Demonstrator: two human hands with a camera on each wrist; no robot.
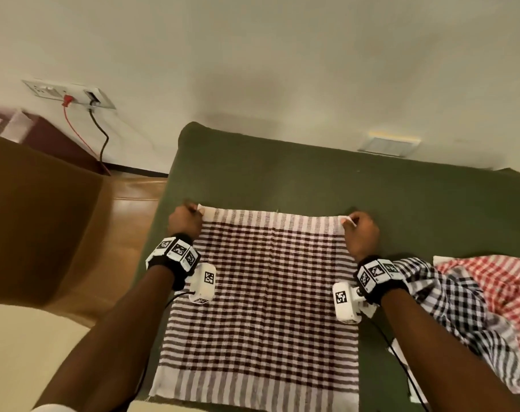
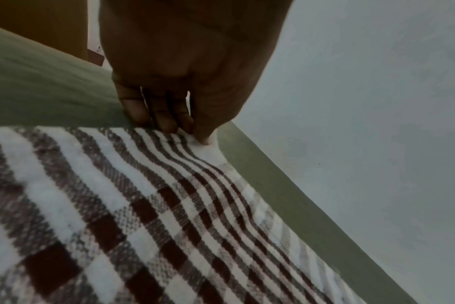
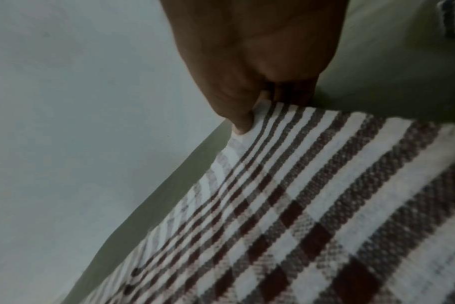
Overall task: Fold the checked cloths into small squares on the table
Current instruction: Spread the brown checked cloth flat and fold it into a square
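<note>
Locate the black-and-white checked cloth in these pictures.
In the head view, the black-and-white checked cloth lies crumpled on the right side of the green table, beside the right forearm, between the spread brown checked cloth and the red checked cloth.

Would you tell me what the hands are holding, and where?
The left hand and right hand each pinch a far corner of the brown-and-white checked cloth.

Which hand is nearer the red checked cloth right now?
Right. The right hand pinches the far right corner of the brown checked cloth, on the side where the red checked cloth lies bunched. The left hand pinches the far left corner, across the spread cloth.
</note>
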